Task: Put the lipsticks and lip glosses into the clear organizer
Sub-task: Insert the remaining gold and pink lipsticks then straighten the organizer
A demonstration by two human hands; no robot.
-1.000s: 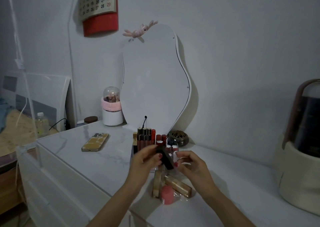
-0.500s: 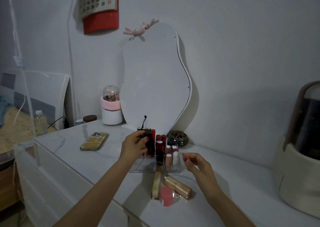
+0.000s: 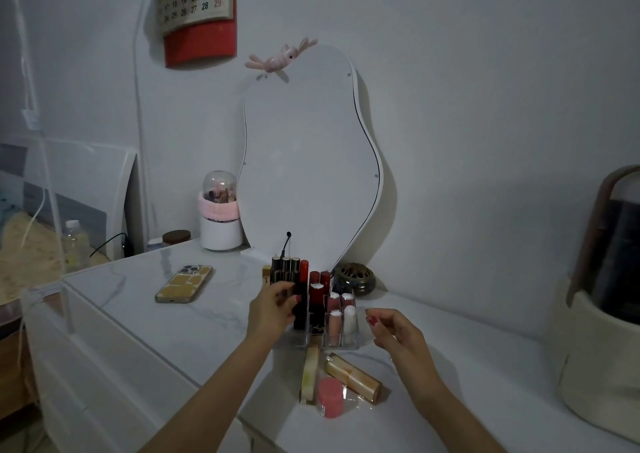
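My left hand (image 3: 268, 309) pinches the dark lipstick (image 3: 300, 309) upright so it drops into the clear organizer (image 3: 341, 343) slot; right hand (image 3: 398, 331) hovers w/ fingers loosely curled, holding nothing, near the 3 tubes (image 3: 353, 378) not yet sorted.

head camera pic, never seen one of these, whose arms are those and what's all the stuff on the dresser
The camera sits on a person's head and looks forward and down, so the two arms are that person's own. There is no robot. The left hand pinches a dark lipstick tube at the clear organizer, which already stands full of upright lipsticks. The right hand hovers beside it, fingers loosely curled, holding nothing. In front of the organizer lie a cream tube, a gold lipstick and a pink capped tube. To the left lies a phone.
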